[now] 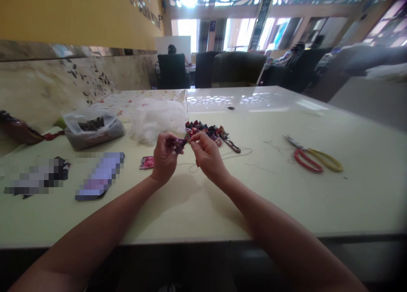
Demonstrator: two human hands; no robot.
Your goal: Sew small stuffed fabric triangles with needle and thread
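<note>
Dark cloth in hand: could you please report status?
Left hand holding dark cloth. Right hand pinched at its tip. Scissors off to the right, not in the way.

**Patterned fabric piece [179, 145] held above a table [286, 207]**

The left hand [165, 156] grips the piece; the right hand [206, 155] pinches just beside it, fingertips together. Beyond lie clustered fabric pieces [208, 130] and fluffy white fibre [155, 117]; red-and-yellow-handled scissors [308, 150] rest to the right.

On a pale glossy table [286, 211], a translucent plastic bag [95, 139] lies far left, fluffy white stuffing [155, 120] right of it, multicoloured cloth bundles [197, 126] centre, red-and-yellow-handled metal scissors [305, 149] right.
</note>
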